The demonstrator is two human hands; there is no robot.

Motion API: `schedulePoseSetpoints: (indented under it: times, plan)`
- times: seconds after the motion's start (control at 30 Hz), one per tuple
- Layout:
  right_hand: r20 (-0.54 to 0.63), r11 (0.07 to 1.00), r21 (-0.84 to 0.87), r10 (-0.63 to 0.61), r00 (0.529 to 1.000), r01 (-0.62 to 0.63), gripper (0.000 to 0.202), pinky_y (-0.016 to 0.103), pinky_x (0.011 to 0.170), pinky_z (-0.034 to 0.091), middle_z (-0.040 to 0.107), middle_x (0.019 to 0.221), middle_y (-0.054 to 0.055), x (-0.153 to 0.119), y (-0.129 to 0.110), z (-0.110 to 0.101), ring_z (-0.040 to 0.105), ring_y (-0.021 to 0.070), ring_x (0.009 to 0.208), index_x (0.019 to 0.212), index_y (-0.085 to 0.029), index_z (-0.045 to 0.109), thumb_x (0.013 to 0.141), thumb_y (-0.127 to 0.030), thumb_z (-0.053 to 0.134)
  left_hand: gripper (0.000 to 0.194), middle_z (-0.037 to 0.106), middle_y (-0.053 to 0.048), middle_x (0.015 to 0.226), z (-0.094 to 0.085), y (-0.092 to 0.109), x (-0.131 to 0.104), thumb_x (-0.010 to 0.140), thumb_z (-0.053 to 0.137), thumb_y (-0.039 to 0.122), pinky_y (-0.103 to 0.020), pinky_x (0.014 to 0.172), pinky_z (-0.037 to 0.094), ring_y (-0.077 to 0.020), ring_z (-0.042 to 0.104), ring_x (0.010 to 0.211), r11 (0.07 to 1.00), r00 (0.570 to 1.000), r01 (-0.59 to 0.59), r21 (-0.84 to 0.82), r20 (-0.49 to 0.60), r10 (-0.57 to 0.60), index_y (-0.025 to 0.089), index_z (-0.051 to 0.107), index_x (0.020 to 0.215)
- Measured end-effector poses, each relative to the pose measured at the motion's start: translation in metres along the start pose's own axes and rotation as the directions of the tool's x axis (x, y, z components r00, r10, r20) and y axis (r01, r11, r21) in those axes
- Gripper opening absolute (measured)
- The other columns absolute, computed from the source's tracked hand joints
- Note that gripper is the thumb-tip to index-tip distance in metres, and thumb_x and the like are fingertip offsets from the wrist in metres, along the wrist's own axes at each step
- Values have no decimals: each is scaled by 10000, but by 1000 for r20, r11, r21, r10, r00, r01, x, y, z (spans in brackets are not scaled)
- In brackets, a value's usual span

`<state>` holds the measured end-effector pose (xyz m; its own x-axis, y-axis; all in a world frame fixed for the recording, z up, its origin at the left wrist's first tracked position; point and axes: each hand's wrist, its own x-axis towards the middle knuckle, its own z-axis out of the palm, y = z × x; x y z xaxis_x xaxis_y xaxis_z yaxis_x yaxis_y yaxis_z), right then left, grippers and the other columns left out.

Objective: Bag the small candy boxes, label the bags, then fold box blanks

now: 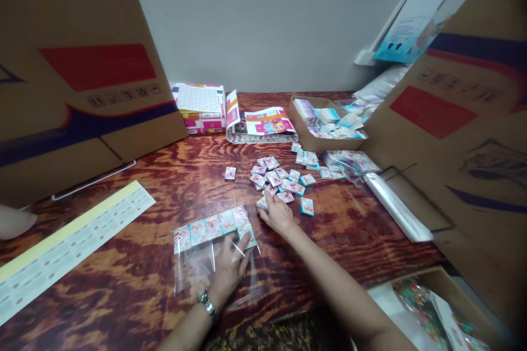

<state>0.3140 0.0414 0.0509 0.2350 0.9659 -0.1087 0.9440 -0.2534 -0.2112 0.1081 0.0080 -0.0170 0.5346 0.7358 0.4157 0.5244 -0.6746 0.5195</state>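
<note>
A clear plastic bag [193,266] lies flat on the table, with a row of small printed boxes [212,226] along its far side. My left hand [230,263], a metal watch on its wrist, is closed at the bag's right part, fingers and thumb against the film beside the end box [247,235]. Whether the fingertips are inside the bag, I cannot tell. To the right, my right hand [280,218] has its fingers on a small white-and-purple box [262,203] at the near edge of a loose pile of similar boxes [273,178].
Large cartons stand at left [82,120] and right [444,137]. A label sheet [78,247] lies at left. Behind the pile are a box of small packs [300,129] and pink printed packaging [267,123]. Clear film sleeves [397,208] lie at right; an open carton [436,274] sits below.
</note>
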Motion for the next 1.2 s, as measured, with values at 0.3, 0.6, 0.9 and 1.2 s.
schedulePoseSetpoints:
  times: [0.3,0.6,0.9,1.2]
  plan:
    - [-278,947,121,-255,926,297,483,336,921,417,544,1107,94,-24,33,2,514,215,1030,1325,-208,401,864,-319,491,409,434,-104,1083,-1,0,0,874,480,256,-326,780,509,-196,527,946,1000,1000,17,-20,8,-17,246,450,1282]
    - [-308,962,61,-235,922,265,394,356,901,458,529,1139,113,-25,27,24,529,228,1039,1271,-221,486,888,-306,451,420,440,-88,1069,-4,2,2,877,475,262,-316,758,513,-188,531,922,1000,1000,22,-20,2,-22,276,428,1294]
    - [-402,946,111,-237,884,304,419,372,940,448,471,1205,118,-27,37,53,502,230,1112,1312,-228,443,902,-315,431,402,446,-90,1058,-2,4,3,880,469,258,-306,750,508,-182,531,914,1000,999,10,-14,-31,-10,258,446,1281]
    - [-458,956,146,-164,874,256,409,368,916,463,481,1186,139,-37,24,43,519,242,1091,1298,-199,469,905,-295,415,423,455,-99,1095,-6,7,2,892,439,246,-331,791,503,-192,534,967,995,998,69,-76,10,-69,262,408,1314]
